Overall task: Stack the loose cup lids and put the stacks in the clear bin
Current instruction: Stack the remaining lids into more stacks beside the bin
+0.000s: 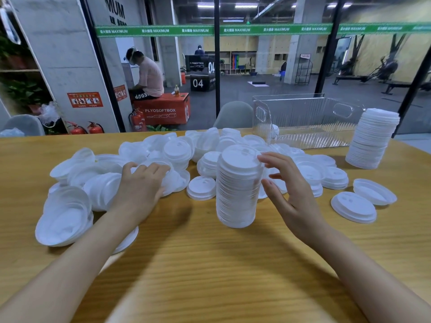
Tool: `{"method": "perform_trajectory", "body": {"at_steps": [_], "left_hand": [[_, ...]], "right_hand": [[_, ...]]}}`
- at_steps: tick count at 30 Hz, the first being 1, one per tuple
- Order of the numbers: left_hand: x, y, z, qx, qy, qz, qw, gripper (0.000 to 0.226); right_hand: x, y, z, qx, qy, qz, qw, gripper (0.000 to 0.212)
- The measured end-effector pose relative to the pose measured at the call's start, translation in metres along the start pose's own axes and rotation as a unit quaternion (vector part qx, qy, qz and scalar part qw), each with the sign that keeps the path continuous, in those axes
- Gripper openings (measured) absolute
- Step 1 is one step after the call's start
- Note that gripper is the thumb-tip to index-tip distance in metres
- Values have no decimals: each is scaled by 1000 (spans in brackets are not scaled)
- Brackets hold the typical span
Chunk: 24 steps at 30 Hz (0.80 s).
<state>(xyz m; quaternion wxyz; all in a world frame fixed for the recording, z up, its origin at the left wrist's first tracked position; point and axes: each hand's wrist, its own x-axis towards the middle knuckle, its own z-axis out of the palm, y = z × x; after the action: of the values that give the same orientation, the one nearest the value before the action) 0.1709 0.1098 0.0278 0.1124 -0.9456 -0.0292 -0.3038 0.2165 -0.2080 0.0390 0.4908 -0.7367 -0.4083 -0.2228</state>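
A wooden desk stands against a glass wall. Beyond it is a gym floor with a seated person and three fire extinguishers.

One clear bin sits at the desk's far right edge. There are two tall lid stacks: one mid-desk, and one at the right edge, hiding the bin's right end. The loose lids overlap across the middle and left, too many to count.

The left hand lies on the heap with bent, blurred fingers, possibly gripping a lid; I cannot tell. The right hand is spread beside the mid-desk stack.
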Motion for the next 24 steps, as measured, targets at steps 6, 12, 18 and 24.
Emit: {"method": "perform_trajectory", "body": {"at_steps": [6,12,18,24], "left_hand": [[-4,8,-7,-13,101,58,993,55],[-9,38,-44,-407,70,-86,907,43],[-10,37,-40,-536,-31,-212,817,33],[-14,25,-25,-415,-102,-124,896,36]], "right_hand": [[0,1,-1,-5,-3,-3,1000,33],[-1,1,-1,-2,-1,-4,1000,34],[0,1,-1,-5,-1,-4,1000,33],[0,0,-1,-5,-1,-4,1000,33]]}}
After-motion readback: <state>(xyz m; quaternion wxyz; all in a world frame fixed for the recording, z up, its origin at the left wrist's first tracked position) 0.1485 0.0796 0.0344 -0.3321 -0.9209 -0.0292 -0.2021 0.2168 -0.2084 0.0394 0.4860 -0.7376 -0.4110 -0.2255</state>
